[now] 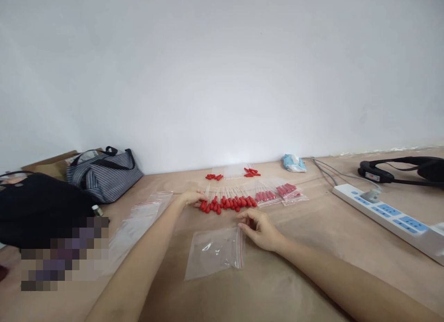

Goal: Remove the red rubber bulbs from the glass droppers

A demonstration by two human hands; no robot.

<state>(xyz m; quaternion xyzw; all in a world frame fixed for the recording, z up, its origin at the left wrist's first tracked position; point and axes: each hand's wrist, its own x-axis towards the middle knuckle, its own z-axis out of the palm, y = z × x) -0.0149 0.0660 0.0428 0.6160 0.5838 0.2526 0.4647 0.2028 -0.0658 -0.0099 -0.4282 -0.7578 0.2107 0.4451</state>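
Note:
A row of droppers with red bulbs and clear, thin stems lies on the brown table covering. My left hand is at the row's left end, its fingers closed about a dropper there; the fingertips are partly hidden. Nearer to me, a clear zip bag lies flat, its red-lined mouth on the right. My right hand hovers by that mouth with thumb and fingers curled but apart, holding nothing visible. Filled bags of droppers lie to the right of the row.
More droppers lie farther back, near the wall. Flat clear bags are stacked at left, beside a striped bag and a black bag. At right are a power strip, a black headset and a blue mask.

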